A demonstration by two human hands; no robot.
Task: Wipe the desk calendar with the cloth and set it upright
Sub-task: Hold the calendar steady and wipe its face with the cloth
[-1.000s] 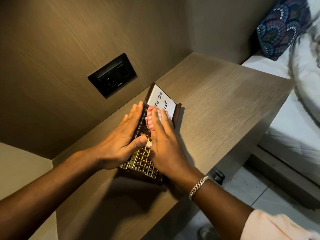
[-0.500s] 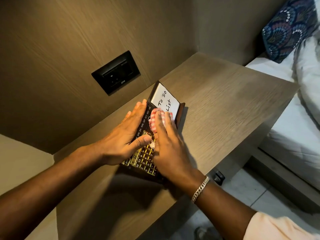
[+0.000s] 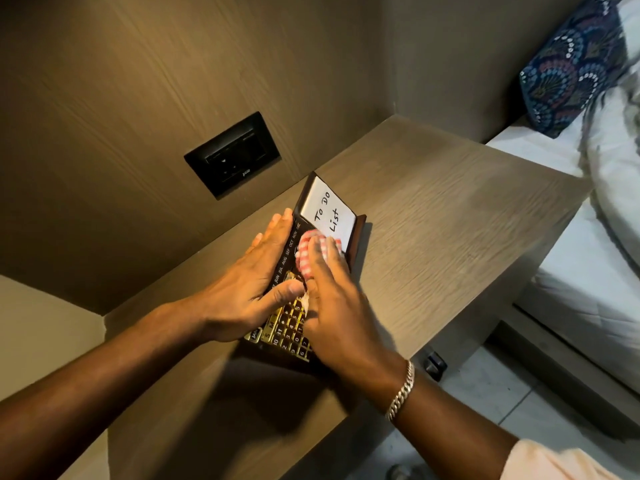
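Note:
A dark desk calendar lies flat on the wooden bedside table, with gold number tiles near me and a white "To Do List" panel at its far end. My left hand lies flat along the calendar's left edge, thumb across its face, holding it down. My right hand presses a red-and-white checked cloth onto the calendar's middle, just below the white panel. Most of the cloth is hidden under my fingers.
A black wall socket plate sits on the wood panel behind the table. A bed with white sheets and a patterned blue pillow lies to the right. Tiled floor shows below the table's front edge.
My right hand and the cloth have slid a little toward the white panel end of the calendar. My left hand stays on the calendar's left side.

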